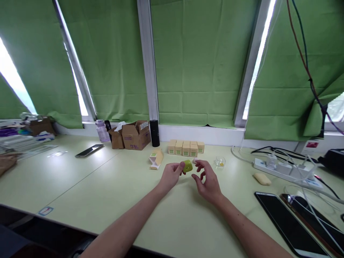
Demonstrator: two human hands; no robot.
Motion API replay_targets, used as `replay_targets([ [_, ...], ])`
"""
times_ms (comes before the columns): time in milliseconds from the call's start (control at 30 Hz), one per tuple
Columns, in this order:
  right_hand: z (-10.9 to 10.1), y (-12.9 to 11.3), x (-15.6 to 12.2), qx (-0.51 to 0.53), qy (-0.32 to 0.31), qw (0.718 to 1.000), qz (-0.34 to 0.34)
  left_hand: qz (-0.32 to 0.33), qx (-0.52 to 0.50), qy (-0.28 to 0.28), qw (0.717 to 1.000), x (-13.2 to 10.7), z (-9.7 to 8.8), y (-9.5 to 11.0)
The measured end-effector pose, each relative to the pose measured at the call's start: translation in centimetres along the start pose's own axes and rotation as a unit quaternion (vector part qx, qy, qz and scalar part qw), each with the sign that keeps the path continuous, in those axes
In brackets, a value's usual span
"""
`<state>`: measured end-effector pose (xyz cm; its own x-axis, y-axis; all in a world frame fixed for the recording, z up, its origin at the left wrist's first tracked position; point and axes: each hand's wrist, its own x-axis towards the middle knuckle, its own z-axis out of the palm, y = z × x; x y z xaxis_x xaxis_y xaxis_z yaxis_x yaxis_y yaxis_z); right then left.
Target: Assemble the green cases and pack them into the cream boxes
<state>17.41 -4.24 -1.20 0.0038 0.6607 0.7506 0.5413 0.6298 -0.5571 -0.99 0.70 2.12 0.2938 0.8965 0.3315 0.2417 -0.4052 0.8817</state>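
Note:
Between the thumb and fingers of my left hand (172, 173) is a small glossy yellow-green rounded object (187, 166) with a dark spot on its face. I cannot tell its exact kind. My right hand (209, 182) is just to its right, fingers apart and curved, holding nothing I can see. A small pale pinkish item (195, 160) shows by the right fingertips, partly hidden. Beyond my left hand lies an opened small cardboard box (156, 158) with its flap toward me. Several closed small tan boxes (186, 148) with green-edged squares stand grouped behind both hands.
A clear dish (220, 162) with a yellow bit is right of the boxes. Farther right are a power strip (285, 170) with cables, a cream case (262, 178) and a tablet (288, 224). Cartons (135, 136), a black cylinder (154, 133) and a phone (89, 150) stand or lie left.

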Motion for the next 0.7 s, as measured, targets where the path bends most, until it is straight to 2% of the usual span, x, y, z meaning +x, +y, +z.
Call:
replay_targets([
  [133,0.07,-0.49,0.03,0.012,0.008,1.0,-0.02,-0.038,-0.024,-0.012,0.999,0.12,0.09,-0.06],
  [267,0.17,-0.6,-0.03,0.019,-0.012,1.0,-0.014,-0.066,-0.034,-0.009,0.997,0.12,0.28,-0.01],
  [567,0.44,-0.92,0.24,0.075,-0.04,0.996,0.026,-0.092,-0.027,-0.034,0.995,0.02,0.54,-0.42],
  [700,0.46,-0.84,0.3,0.107,-0.046,0.992,0.056,-0.068,-0.059,-0.047,0.995,0.05,0.44,-0.7],
])
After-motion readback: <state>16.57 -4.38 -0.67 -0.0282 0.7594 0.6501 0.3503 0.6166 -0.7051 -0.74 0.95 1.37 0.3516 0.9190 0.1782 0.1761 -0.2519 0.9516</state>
